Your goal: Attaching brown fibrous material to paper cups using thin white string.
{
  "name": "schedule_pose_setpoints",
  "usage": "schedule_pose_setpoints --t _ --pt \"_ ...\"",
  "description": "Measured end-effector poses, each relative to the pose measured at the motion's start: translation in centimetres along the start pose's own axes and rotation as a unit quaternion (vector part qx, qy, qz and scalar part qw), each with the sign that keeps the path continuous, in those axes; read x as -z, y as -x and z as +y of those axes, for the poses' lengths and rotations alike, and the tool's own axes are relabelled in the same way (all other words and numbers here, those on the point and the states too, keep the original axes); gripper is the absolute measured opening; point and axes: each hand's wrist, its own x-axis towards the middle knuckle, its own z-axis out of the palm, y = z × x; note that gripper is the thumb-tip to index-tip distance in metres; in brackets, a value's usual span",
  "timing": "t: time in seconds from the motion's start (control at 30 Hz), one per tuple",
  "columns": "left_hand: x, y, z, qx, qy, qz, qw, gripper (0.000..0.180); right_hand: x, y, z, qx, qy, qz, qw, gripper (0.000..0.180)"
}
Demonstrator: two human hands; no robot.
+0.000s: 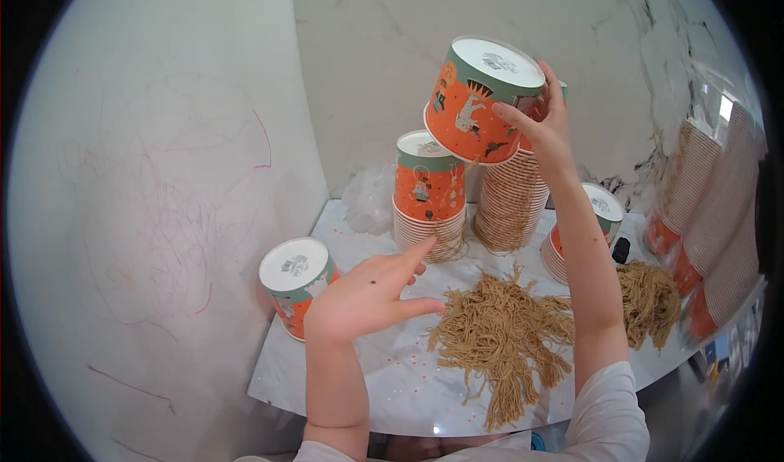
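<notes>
My right hand [539, 123] grips an upside-down orange and green paper tub [469, 115] by its side, thumb in front and fingers round the back. It is held up, tilted, overlapping the tops of two stacks of tubs in the view. My left hand [363, 295] is empty, with thumb and forefinger stretched apart, the forefinger near the shorter stack of upside-down tubs [429, 188]. Loose brown strands [447, 246] hang beside that stack. A taller stack [510, 205] stands behind the held tub, with strands down its side. One upturned tub [294, 270] sits left of my left wrist.
A heap of tan yarn strands [502, 339] lies on the marbled white table [359, 397]. Another yarn bundle [648, 303] and a short tub stack [603, 203] are at right. Long wrapped tub stacks [706, 217] lean there. Crumpled clear plastic [367, 201] sits against the wall.
</notes>
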Motion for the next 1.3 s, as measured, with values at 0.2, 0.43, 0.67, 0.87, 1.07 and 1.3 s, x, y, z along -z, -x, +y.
schedule_pose_setpoints --t 0.2,0.43,0.67,0.87,1.07,1.3 --pt "0.1 0.2 0.4 -0.020 -0.007 -0.004 1.000 0.086 -0.5 -1.3 5.3 0.027 0.099 -0.031 0.994 0.119" --pt "0.3 1.1 0.4 0.003 -0.013 0.013 1.000 0.082 -4.2 -1.1 7.7 -0.092 -0.029 -0.073 0.993 0.122" --pt "0.7 1.0 1.0 0.016 0.000 -0.004 1.000 0.082 -5.1 -0.9 10.4 -0.187 0.045 -0.127 0.973 0.125" --pt "0.9 1.6 0.8 0.026 0.008 0.015 1.000 0.079 -5.5 1.0 11.2 -0.219 0.040 -0.144 0.964 0.125" --pt "1.5 2.0 0.6 0.070 -0.006 0.064 0.996 0.079 -5.0 2.1 12.0 -0.227 0.036 -0.139 0.963 0.123" --pt "1.4 1.7 0.0 0.064 0.005 0.074 0.995 0.079 -4.7 2.9 13.1 -0.229 0.047 -0.140 0.962 0.122"
